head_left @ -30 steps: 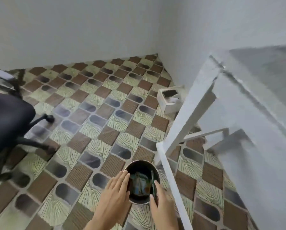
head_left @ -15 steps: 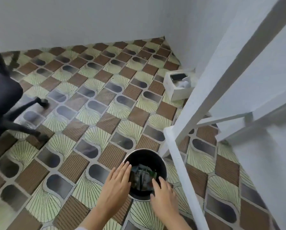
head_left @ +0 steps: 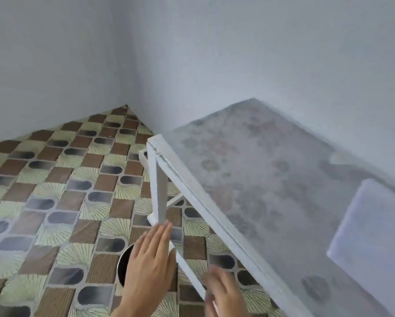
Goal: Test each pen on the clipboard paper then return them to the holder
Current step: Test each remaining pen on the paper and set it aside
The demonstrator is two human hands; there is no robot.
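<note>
A round dark bin (head_left: 124,266) with a metal rim stands on the patterned floor, mostly hidden behind my left hand (head_left: 148,266). That hand is raised above it with fingers straight and together, holding nothing. My right hand (head_left: 222,294) is blurred at the bottom edge, fingers spread loosely, empty, just in front of the white table's lower rail. On the grey mottled tabletop (head_left: 260,179) at the right lies a pale sheet on a board, likely the clipboard paper (head_left: 370,234), partly cut off. No pen or holder shows.
The white table frame (head_left: 159,179) with its leg and cross rails stands close in front of both hands. White walls meet in a corner behind. Tiled floor (head_left: 54,202) spreads out to the left.
The view has swung up and right, bringing the tabletop and paper into sight. Both hands have lifted away from the bin's rim; the chair and small white box have left the view.
</note>
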